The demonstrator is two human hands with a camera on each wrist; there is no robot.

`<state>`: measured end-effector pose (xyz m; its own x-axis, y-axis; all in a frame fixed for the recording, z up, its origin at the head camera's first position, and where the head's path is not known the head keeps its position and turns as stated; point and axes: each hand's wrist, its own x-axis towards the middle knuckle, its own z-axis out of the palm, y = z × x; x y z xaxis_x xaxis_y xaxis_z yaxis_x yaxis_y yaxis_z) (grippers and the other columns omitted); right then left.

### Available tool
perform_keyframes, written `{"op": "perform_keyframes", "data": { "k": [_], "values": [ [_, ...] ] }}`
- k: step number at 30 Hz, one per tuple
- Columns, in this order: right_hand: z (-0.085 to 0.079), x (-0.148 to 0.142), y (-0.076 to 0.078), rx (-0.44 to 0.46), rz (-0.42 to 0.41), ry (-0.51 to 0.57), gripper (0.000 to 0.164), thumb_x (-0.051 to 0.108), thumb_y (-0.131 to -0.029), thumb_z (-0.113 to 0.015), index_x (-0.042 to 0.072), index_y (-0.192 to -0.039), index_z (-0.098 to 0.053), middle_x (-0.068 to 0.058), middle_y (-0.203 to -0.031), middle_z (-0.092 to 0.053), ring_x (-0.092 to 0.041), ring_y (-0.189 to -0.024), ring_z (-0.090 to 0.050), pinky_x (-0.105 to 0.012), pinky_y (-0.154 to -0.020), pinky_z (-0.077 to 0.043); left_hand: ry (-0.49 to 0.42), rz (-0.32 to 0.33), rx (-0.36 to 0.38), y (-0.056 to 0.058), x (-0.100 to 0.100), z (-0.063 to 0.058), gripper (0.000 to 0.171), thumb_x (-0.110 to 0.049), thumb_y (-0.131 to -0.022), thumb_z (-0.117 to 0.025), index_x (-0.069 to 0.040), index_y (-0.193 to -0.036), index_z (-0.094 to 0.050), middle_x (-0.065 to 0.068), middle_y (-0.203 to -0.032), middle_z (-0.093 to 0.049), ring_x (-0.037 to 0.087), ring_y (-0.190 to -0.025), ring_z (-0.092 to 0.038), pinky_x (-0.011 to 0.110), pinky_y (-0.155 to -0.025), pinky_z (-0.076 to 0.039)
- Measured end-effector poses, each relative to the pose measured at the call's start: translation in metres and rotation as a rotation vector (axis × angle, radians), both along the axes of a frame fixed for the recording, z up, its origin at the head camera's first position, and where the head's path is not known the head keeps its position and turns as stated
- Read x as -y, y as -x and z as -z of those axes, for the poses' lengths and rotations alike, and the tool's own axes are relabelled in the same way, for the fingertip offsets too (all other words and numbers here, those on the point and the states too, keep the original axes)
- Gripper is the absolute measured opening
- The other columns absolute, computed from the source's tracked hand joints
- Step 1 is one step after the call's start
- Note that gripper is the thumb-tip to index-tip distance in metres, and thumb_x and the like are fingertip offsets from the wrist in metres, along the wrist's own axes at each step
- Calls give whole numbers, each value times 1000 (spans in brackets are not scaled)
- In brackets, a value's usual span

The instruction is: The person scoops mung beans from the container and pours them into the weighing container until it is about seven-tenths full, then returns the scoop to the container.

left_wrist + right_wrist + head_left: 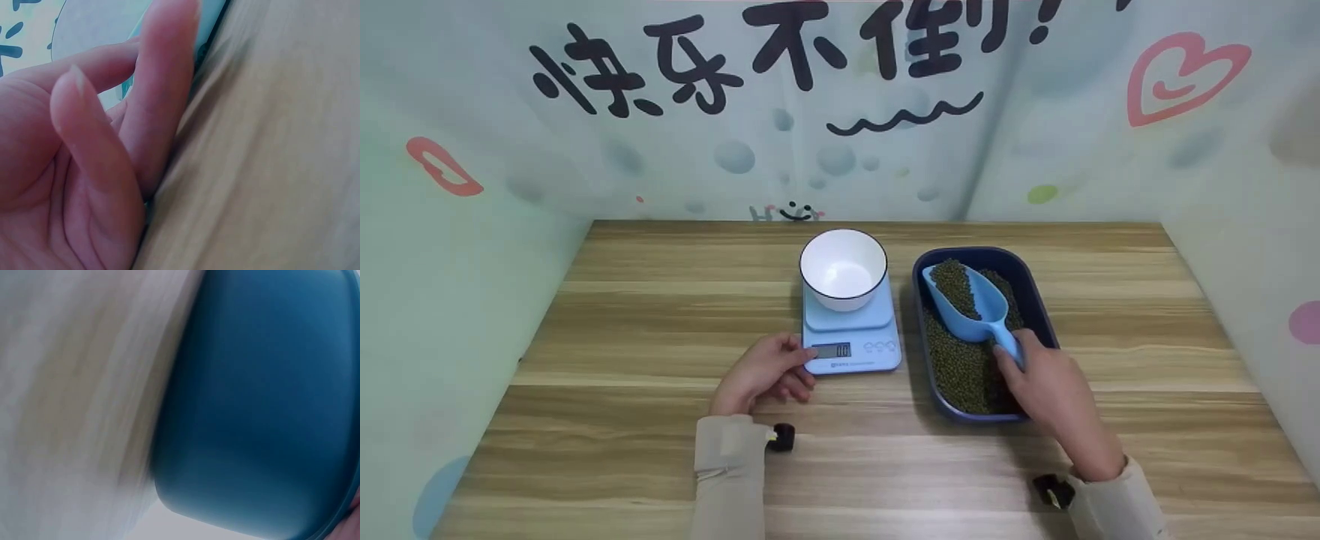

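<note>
A light-blue kitchen scale point(851, 365) with a display reading that looks like zero bears a white dark-rimmed bowl point(844, 262). At the scale's front left corner, the left hand point(769, 369) holds on with its thumb on top beside the display. Its other fingers point(163, 95) curl loosely near the tabletop. In the right hand point(1050, 382) is the handle of a blue scoop point(986, 289), gripped over a dark-blue tub point(934, 382). Mung beans point(960, 367) lie in the tub, and a heap of them fills part of the scoop. The right wrist view shows mostly the tub's outer wall point(259, 405).
Everything stands on a wood-grain table point(645, 315). A printed cloth backdrop point(697, 165) with large black characters rises along the table's back edge, and pale panels flank both sides. The tub is just right of the scale, with a narrow gap between them.
</note>
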<state>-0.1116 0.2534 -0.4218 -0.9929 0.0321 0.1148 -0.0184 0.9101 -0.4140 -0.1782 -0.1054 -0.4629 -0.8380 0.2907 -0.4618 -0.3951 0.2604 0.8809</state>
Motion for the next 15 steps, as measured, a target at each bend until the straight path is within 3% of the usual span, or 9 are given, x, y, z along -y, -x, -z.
{"op": "perform_keyframes", "data": {
  "k": [15],
  "values": [
    [0,0,0,-8,-9,0,33,32,-94,-49,2,-107,-53,-4,-60,-46,-18,-49,-44,-29,-43,-33,5,3,0,0,0,-1,26,-28,-90,-59,-6,-98,-49,14,-79,-68,21,-58,-67,23,-42,-44]
  ]
}}
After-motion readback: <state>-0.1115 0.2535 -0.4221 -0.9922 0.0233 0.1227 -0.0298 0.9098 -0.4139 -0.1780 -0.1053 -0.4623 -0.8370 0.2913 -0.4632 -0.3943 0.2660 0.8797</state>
